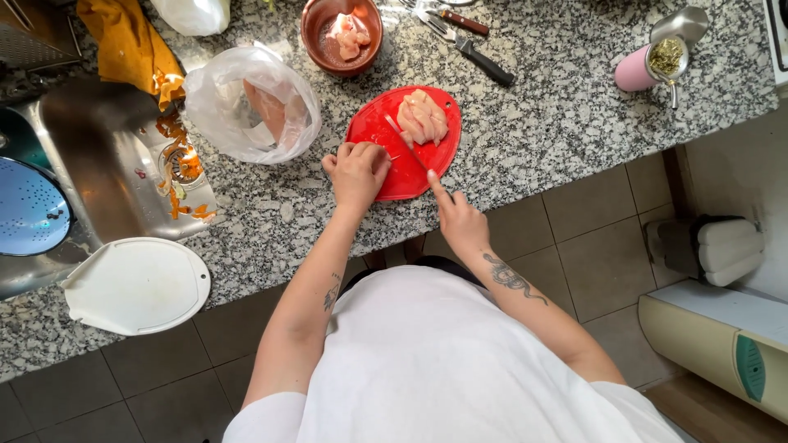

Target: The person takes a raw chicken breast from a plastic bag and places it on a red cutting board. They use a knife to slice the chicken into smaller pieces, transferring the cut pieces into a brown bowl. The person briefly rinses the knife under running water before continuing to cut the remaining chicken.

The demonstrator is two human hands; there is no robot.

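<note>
A red cutting board (371, 125) lies on the speckled granite counter (542, 123). Pale raw chicken pieces (423, 116) are piled at its far right. My left hand (358, 171) is curled, fingertips pressed down on the board's near left; what lies under them is hidden. My right hand (456, 217) grips a knife (406, 147), index finger stretched along its back. The blade slants across the board between my left fingers and the chicken pile.
A brown bowl (341, 34) holds more chicken pieces. A clear plastic bag (250, 102) with raw meat lies left of the board. The steel sink (90, 164) holds orange peelings and a blue colander (31, 205). A white board (135, 285), spare knives (472, 45) and a pink cup (644, 66) also sit here.
</note>
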